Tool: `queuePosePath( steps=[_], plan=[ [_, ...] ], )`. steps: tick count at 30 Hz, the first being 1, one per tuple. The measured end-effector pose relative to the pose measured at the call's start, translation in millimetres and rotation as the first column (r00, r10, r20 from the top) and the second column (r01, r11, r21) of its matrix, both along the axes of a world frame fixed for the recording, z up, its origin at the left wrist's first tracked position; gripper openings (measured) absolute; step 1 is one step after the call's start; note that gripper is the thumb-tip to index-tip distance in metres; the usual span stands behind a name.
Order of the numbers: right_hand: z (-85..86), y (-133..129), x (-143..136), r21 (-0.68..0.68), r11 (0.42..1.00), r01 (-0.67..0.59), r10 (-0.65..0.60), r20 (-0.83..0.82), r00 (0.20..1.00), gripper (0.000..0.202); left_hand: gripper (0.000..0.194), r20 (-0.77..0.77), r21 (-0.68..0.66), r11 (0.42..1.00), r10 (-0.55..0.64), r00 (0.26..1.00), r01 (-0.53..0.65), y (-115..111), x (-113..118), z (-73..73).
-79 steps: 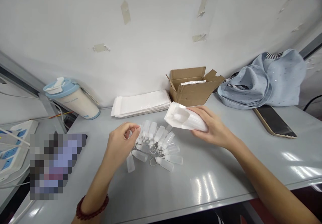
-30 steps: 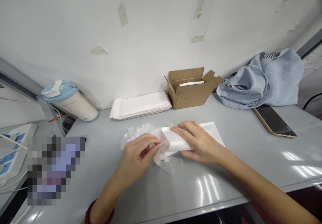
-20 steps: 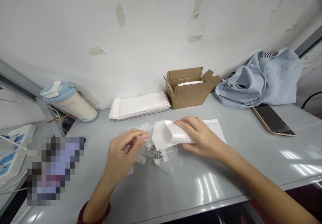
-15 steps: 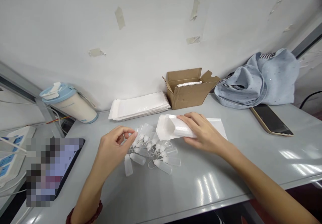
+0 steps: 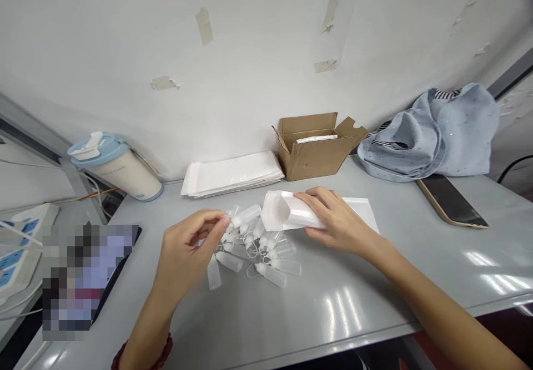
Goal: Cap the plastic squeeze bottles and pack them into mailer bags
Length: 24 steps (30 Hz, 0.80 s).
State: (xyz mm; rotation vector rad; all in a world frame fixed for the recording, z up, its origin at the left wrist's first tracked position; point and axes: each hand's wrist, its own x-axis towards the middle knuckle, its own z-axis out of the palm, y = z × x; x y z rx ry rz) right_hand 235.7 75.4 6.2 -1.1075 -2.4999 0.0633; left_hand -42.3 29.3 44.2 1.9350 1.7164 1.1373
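Note:
My right hand [image 5: 333, 214] is wrapped round a white padded envelope [image 5: 278, 210], pressing its sides so that the mouth gapes toward the left. Thumb and fingertips of my left hand [image 5: 194, 239] are pinched together at the cap end of a small translucent squeeze bottle [image 5: 250, 214], whose body points right toward the envelope's mouth. Below and between both hands lies a loose pile of similar bottles [image 5: 272, 275] with white caps, some with thin loops. The inside of the envelope is mostly hidden.
Behind the pile are a stack of white padded envelopes [image 5: 233, 175] and an open cardboard box [image 5: 314, 159]. A tumbler [image 5: 120, 170] and a tablet [image 5: 112, 270] are at left. A phone [image 5: 452, 201] and a blue cloth bag [image 5: 462, 131] are at right.
At my left fingertips one bottle has swung to lie pointing right, toward the envelope. My right hand keeps its hold on the envelope, and the view has shifted slightly.

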Motion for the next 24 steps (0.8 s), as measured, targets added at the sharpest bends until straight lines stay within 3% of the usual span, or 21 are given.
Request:
queuePosePath(
  steps=[8,14,18,21,24],
  plan=[
    [1.9,-7.1,-8.0,-0.01,0.995,-0.104,0.104,0.01,0.995,0.059,0.009,0.012,0.074,0.96,-0.27,0.963,0.268,0.0,12.7,-11.5],
    [3.6,-18.5,-18.1,0.032,0.981,-0.19,0.19,-0.01,0.982,0.057,0.005,-0.079,0.217,0.954,-0.193,0.978,0.206,-6.5,30.4,-25.2],
    [3.8,-24.2,-24.0,0.066,0.973,-0.222,0.224,-0.038,0.974,0.056,0.014,-0.136,0.402,0.884,-0.202,0.97,0.24,-10.6,44.2,-29.5],
    [4.5,-26.6,-25.2,0.08,0.97,-0.23,0.233,-0.033,0.972,0.055,0.022,-0.17,0.414,0.861,-0.247,0.954,0.296,-11.8,48.5,-30.9],
    [4.8,-26.1,-23.2,0.088,0.972,-0.219,0.224,-0.047,0.973,0.055,0.016,-0.136,0.399,0.862,-0.283,0.949,0.314,-12.6,45.6,-30.6]
  ],
)
